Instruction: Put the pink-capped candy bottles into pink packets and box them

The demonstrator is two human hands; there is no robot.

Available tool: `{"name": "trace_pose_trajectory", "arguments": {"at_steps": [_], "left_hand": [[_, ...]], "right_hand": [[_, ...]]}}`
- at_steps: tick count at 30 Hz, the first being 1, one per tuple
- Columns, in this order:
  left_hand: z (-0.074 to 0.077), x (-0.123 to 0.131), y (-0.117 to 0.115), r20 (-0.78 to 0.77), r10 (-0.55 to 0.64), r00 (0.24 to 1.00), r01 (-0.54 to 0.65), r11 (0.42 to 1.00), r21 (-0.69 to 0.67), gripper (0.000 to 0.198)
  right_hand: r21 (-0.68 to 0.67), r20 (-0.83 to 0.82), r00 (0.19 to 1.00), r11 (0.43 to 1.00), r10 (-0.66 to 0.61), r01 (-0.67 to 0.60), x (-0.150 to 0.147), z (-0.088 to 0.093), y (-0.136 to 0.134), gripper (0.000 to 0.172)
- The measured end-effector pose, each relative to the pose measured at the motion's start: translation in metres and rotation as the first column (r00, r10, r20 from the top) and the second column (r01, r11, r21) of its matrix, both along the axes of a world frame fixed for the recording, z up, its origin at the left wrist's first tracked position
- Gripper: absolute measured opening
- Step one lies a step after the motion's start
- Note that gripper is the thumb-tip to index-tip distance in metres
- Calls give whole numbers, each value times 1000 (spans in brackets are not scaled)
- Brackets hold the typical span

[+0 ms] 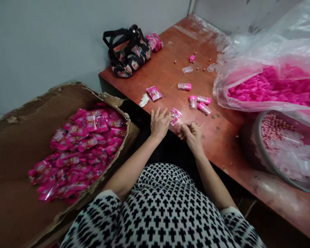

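My left hand lies at the table's front edge with its fingers spread, the fingertips touching a small pink printed packet. Close to the packet's right side, my right hand has thumb and fingers pinched together; what is between them is too small to make out. A second pink packet lies flat beyond my left hand, beside a crumpled white scrap. Several clear tubes with pink caps, filled with small beads, lie past my right hand, among them a capped tube.
On the left, a cardboard box holds a heap of filled pink packets. A floral handbag stands at the back. To the right are a plastic bag of pink caps and a basin with beads and clear tubes.
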State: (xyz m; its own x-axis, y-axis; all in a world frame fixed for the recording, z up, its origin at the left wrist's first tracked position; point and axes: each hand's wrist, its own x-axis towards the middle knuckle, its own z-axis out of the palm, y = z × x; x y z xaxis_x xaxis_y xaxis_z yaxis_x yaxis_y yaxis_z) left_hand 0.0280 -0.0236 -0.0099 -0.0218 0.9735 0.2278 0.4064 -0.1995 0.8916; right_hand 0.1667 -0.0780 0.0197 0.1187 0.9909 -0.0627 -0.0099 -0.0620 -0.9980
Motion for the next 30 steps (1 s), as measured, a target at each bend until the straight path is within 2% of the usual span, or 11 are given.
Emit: {"name": "trace_pose_trajectory", "arguments": {"at_steps": [5,10,13,16,20,22,23,25,27,28,30], "left_hand": [[-7,1,0,79,47,996,-50,998,42,13],[7,6,-13,222,46,974,-47,999,-1,15],[19,5,-22,353,38,935,-8,996,-86,24],[25,-1,-26,506,85,859,74,955,-287,35],[25,-9,-27,662,40,749,363,810,-460,32],[24,-9,-27,692,82,717,383,783,-490,30],[24,-9,-28,697,124,706,359,785,-504,30],[24,-7,-30,698,208,685,298,794,-530,30],[26,-5,-31,702,277,656,258,792,-554,30],[26,-4,-32,708,304,637,252,786,-565,29],[28,-5,-32,724,349,595,253,774,-581,29]], "right_hand": [[13,26,999,1000,-22,21,1,-8,11,24],[75,-83,992,992,-95,101,-6,-14,32,39],[43,-159,986,998,-43,51,-8,-8,39,41],[4,-167,985,999,49,-49,-4,-1,39,42],[-48,-37,967,966,252,-254,7,3,40,44],[-36,156,947,960,280,-277,15,7,48,36],[-10,301,924,970,234,-242,19,10,54,33],[70,626,779,992,37,-103,26,17,70,30],[107,850,516,994,-106,29,30,23,90,33],[90,914,389,993,-112,74,31,25,100,36],[16,976,215,994,-40,111,33,25,118,40]]}}
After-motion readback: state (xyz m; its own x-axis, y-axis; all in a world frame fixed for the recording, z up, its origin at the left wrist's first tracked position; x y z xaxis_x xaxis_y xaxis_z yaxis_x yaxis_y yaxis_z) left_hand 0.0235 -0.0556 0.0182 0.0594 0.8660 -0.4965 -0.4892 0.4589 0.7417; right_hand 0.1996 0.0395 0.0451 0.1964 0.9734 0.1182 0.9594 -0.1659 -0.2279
